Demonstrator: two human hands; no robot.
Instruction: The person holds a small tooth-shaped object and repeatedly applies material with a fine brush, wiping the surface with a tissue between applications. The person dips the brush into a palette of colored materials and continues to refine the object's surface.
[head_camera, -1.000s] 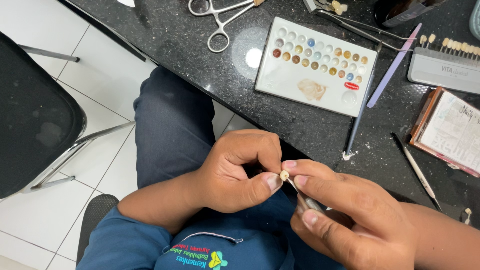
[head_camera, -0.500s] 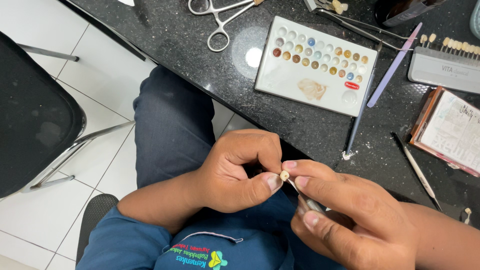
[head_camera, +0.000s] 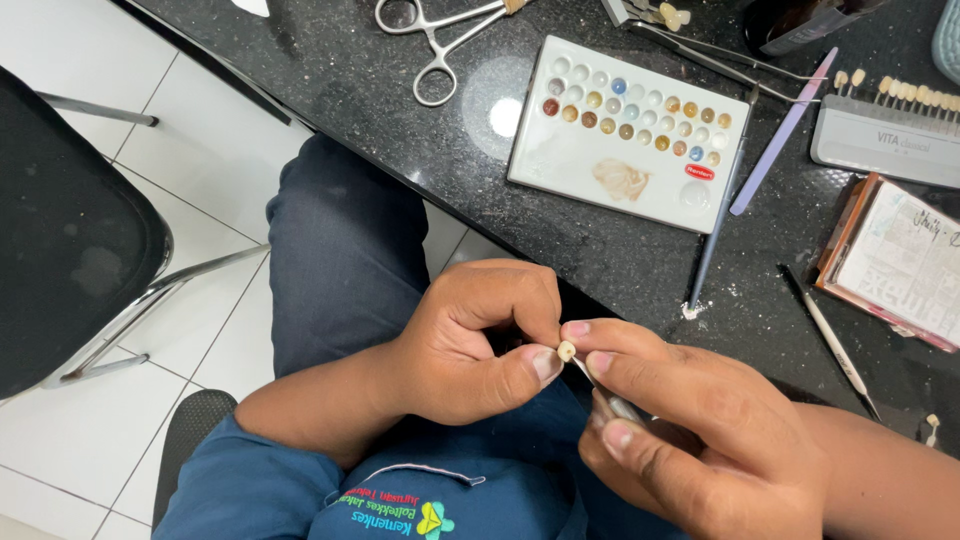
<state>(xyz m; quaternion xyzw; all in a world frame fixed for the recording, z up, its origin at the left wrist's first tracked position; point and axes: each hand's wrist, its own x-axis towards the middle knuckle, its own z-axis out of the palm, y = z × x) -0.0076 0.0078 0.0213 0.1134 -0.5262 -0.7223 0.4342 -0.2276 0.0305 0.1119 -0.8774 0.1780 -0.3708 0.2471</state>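
Tooth crown, small & cream, is sitting over the lap between both thumbs. Left hand is curling shut, pinching it; right hand, at 4 o'clock, is gripping a thin instrument w/ long axis running 10-to-4, tip touching crown.

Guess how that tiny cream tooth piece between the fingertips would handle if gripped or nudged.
The tooth piece is pinched between the left hand and the right hand, so probably very light. Its rounded, glossy look suggests it could slip or roll away on the black countertop. It likely feels rigid, perhaps brittle.
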